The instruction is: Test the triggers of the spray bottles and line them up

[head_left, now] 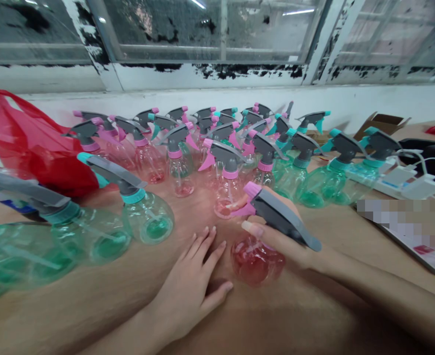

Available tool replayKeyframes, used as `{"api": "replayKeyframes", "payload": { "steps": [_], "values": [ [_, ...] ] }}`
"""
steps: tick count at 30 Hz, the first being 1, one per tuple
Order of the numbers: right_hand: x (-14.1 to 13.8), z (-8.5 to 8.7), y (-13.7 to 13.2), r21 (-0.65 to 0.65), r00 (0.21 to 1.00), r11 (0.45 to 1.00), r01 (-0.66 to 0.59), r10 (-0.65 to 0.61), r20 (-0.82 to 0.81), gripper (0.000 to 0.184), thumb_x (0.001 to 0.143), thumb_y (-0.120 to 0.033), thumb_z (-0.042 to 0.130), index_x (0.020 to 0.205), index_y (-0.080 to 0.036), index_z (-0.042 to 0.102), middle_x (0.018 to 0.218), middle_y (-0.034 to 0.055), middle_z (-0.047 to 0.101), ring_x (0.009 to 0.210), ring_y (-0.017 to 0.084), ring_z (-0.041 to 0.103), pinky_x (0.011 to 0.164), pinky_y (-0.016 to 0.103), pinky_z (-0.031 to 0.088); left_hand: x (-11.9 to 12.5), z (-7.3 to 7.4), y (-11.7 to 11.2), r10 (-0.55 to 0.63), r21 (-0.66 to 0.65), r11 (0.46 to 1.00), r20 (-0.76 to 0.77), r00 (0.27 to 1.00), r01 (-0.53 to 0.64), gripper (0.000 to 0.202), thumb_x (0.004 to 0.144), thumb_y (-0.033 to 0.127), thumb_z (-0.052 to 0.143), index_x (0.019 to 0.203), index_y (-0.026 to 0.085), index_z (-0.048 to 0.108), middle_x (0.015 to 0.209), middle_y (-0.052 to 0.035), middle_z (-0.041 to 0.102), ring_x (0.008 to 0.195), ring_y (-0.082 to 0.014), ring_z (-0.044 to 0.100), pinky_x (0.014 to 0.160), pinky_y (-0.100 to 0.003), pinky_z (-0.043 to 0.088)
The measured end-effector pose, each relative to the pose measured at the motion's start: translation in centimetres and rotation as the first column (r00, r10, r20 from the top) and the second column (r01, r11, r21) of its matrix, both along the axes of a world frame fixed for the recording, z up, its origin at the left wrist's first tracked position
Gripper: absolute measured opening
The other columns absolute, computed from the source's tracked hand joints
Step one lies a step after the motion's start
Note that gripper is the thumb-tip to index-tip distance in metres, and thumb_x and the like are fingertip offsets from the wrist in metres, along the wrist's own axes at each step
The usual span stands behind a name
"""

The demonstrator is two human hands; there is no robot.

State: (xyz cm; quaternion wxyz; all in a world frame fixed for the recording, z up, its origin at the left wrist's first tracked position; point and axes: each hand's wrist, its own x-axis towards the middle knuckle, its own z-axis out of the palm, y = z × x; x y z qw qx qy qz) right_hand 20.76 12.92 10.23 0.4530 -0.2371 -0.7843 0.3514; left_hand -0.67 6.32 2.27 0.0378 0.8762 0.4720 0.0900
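My right hand [276, 236] is closed round the neck of a pink spray bottle [256, 259], just under its grey trigger head [282, 217] with a pink nozzle. The bottle stands on the brown table [102, 301], tilted slightly. My left hand [191, 278] lies flat on the table just left of the bottle, fingers stretched out, holding nothing. Behind both hands stand several more pink spray bottles [226, 192] and green spray bottles [147, 217].
A red plastic bag [32, 143] lies at the far left. At the right are a white power strip [390, 182] with plugs, a cardboard box [382, 123] and a flat printed packet [417, 236]. A white wall and windows run behind the table.
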Motion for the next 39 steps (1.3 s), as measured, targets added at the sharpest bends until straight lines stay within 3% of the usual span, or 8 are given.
{"api": "replayKeyframes", "payload": {
  "steps": [8,19,27,31,34,39],
  "values": [
    [0.12,-0.24,0.04,-0.012,1.0,1.0,-0.003,0.003,0.014,0.012,0.086,-0.028,0.061,0.093,-0.023,0.052,0.063,-0.007,0.037,0.053,0.01,0.038,0.051,0.025,0.034,-0.09,-0.13,-0.06,0.002,0.006,1.0,0.026,1.0,-0.002,0.063,0.094,0.048,0.054,0.145,0.013,0.041,0.155,-0.0178,0.029,0.142,-0.0358,0.028,0.109,-0.057,0.032],
    [0.14,0.08,0.06,0.017,1.0,1.0,0.006,-0.007,0.028,0.012,0.086,-0.029,0.059,0.09,-0.022,0.051,0.074,-0.0028,0.044,0.062,0.012,0.044,0.06,0.028,0.04,0.08,0.1,-0.01,0.01,-0.016,1.0,0.012,1.0,-0.01,0.063,0.094,0.047,0.055,0.145,0.013,0.041,0.155,-0.0166,0.03,0.142,-0.0355,0.027,0.11,-0.056,0.031],
    [-0.03,0.51,0.27,0.126,0.997,0.992,0.03,-0.039,0.072,0.016,0.088,-0.024,0.059,0.079,-0.022,0.045,0.069,-0.0052,0.042,0.06,0.01,0.042,0.056,0.025,0.036,-0.03,0.12,-0.07,0.004,0.006,1.0,0.009,1.0,-0.004,0.062,0.094,0.047,0.055,0.144,0.013,0.042,0.155,-0.0183,0.03,0.141,-0.0357,0.028,0.109,-0.055,0.032],
    [-0.01,0.58,0.3,0.103,0.998,0.995,0.007,-0.013,0.062,0.013,0.088,-0.022,0.057,0.079,-0.021,0.048,0.068,-0.0052,0.046,0.058,0.009,0.044,0.055,0.025,0.036,-0.01,0.16,-0.02,0.01,-0.001,1.0,0.015,1.0,-0.01,0.061,0.094,0.048,0.054,0.144,0.013,0.043,0.156,-0.0176,0.028,0.142,-0.0363,0.027,0.11,-0.056,0.031],
    [-0.02,0.72,0.06,0.095,0.998,0.995,0.007,-0.012,0.056,0.014,0.087,-0.023,0.059,0.078,-0.021,0.048,0.067,-0.0054,0.041,0.058,0.01,0.04,0.055,0.025,0.036,0.05,0.32,-0.01,0.007,-0.025,1.0,0.001,1.0,-0.007,0.062,0.094,0.047,0.054,0.144,0.013,0.042,0.155,-0.0184,0.029,0.142,-0.0361,0.027,0.11,-0.056,0.031],
    [0.05,0.12,-0.29,0.029,0.999,0.999,0.046,-0.045,-0.01,0.011,0.087,-0.026,0.06,0.092,-0.024,0.05,0.075,-0.0037,0.044,0.063,0.011,0.045,0.058,0.026,0.04,0.12,0.27,-0.05,0.016,-0.019,1.0,0.015,1.0,-0.015,0.061,0.094,0.047,0.054,0.144,0.013,0.043,0.155,-0.0181,0.03,0.141,-0.0358,0.028,0.11,-0.056,0.031]
  ]
}}
